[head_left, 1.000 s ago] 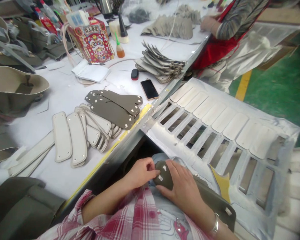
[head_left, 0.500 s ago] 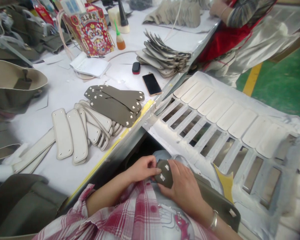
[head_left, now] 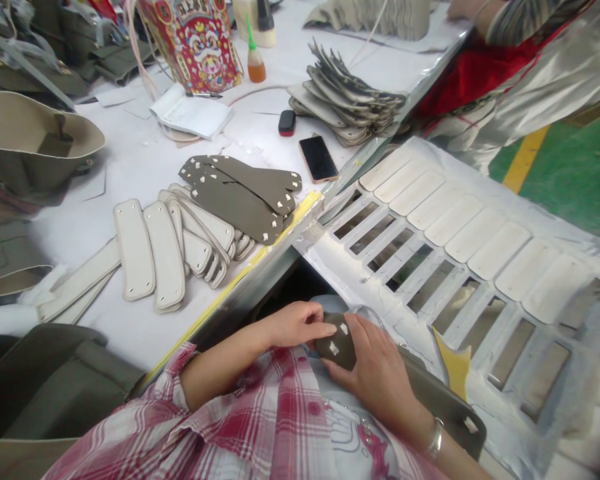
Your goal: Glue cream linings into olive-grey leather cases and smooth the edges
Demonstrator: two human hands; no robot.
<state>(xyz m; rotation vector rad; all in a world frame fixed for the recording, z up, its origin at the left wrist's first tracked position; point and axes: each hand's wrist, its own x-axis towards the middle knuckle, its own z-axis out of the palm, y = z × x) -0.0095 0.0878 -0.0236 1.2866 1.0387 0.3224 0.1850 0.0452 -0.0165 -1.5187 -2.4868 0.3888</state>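
A dark olive leather strap piece [head_left: 443, 393] with rounded ends and small white patches lies across my lap. My left hand [head_left: 300, 325] pinches its near-left end between thumb and curled fingers. Over the same end, my right hand [head_left: 373, 357] is wrapped, its thumb below and its fingers across the top. On the table to the left lie more olive pieces [head_left: 240, 200] with white patches, partly overlapping a pile of pale grey pieces [head_left: 163, 250] with small holes at their ends.
A slatted white rack [head_left: 330, 257] at right bears a row of pale pieces [head_left: 463, 230] and a yellow scrap [head_left: 454, 367]. On the table are a phone [head_left: 319, 159], a notebook [head_left: 193, 113], a glue bottle [head_left: 255, 63] and stacked pieces [head_left: 350, 100]. A co-worker's arm [head_left: 515, 20] shows far right.
The whole view has shifted, so the table and rack appear slightly right and higher. Both hands keep their hold on the olive strap piece with little visible difference.
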